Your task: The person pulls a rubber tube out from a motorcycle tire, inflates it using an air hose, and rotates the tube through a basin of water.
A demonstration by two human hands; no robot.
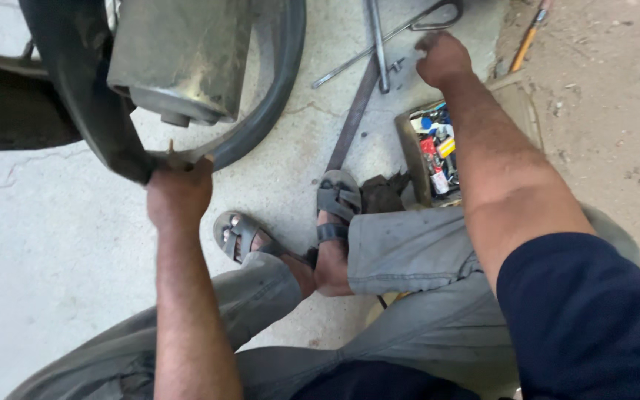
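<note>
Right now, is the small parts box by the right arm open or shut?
Open: the parts box has no lid over it, and its mixed colourful contents show beside the right forearm.

A tray of small parts (435, 152) beside grey sandals (337, 198).

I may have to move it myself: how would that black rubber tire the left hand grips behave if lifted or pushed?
The black rubber tire probably flexes rather than stays rigid: where the left hand pinches it, the edge looks bent. It curves round, so on edge it could roll. Its dull, dusty surface suggests a fair grip, not slippery.
</note>
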